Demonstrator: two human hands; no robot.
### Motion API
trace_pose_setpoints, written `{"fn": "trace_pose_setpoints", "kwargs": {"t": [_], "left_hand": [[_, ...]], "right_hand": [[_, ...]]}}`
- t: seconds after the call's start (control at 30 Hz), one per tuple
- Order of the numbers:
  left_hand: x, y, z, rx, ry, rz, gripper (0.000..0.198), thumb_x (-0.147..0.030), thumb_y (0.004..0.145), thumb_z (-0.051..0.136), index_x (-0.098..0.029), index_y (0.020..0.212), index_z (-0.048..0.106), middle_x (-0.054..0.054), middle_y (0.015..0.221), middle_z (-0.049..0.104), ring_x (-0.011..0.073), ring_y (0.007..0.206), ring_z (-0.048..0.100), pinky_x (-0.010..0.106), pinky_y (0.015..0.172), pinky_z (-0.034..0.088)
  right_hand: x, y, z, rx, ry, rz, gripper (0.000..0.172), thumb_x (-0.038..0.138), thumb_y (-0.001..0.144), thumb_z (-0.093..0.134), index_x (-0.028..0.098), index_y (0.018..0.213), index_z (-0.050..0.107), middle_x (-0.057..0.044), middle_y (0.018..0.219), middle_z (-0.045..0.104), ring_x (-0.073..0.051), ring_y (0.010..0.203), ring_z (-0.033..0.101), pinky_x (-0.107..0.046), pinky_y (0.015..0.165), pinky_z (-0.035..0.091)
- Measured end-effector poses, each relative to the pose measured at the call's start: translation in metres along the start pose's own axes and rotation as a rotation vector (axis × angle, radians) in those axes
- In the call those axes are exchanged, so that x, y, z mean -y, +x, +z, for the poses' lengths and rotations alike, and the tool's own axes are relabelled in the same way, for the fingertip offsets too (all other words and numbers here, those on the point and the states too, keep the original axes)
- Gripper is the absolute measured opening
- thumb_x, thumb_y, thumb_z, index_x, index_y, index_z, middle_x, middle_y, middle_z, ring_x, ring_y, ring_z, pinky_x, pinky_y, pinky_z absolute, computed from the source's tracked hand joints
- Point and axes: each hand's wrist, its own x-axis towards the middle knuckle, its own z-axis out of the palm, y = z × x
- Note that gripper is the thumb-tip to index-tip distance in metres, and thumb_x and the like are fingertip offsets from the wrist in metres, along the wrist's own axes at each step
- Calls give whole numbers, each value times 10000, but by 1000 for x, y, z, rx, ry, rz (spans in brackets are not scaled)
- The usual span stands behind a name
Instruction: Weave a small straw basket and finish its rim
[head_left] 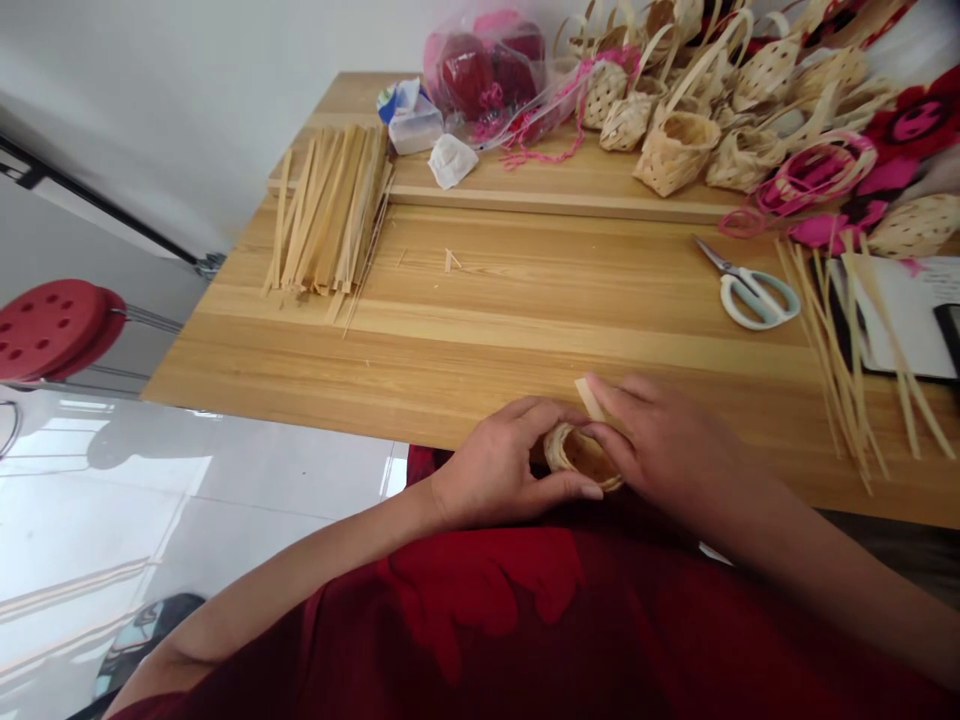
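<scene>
A small woven basket [589,457] is held at the table's front edge, its open top facing up and toward me. My left hand [517,460] wraps round its left side, with the thumb along the near rim. At the far right rim, my right hand [645,425] pinches a pale flat strip [589,400], whose free end sticks up beyond the basket. The fingers of both hands hide parts of the rim.
Scissors [757,293] lie on the table [525,330] at the right, beside loose strips [832,350] and a notebook [907,320]. A strip bundle [326,210] lies at the left. Small woven baskets [677,150] and a plastic bag [487,75] line the back; red stools [56,325] stand left.
</scene>
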Motion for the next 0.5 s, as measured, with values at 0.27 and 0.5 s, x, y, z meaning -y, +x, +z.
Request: {"fn": "trace_pose_setpoints", "kwargs": {"t": [0.27, 0.5], "left_hand": [[3, -3, 11, -33, -347, -229, 460, -447, 911, 767, -166, 1248, 628, 70, 1065, 743, 162, 846, 706, 290, 756, 585], [5, 0, 10, -89, -113, -86, 625, -349, 867, 796, -181, 1428, 577, 133, 1286, 694, 261, 1127, 688, 400, 951, 598]], "right_hand": [[-2, -5, -4, -41, 212, 20, 425, 277, 1017, 462, 206, 1377, 677, -122, 1048, 794, -291, 895, 739, -415, 747, 580], [1, -13, 3, -225, 148, 107, 428, 313, 1012, 603, 187, 1419, 643, -92, 1024, 819, -277, 871, 779, -407, 782, 613]]}}
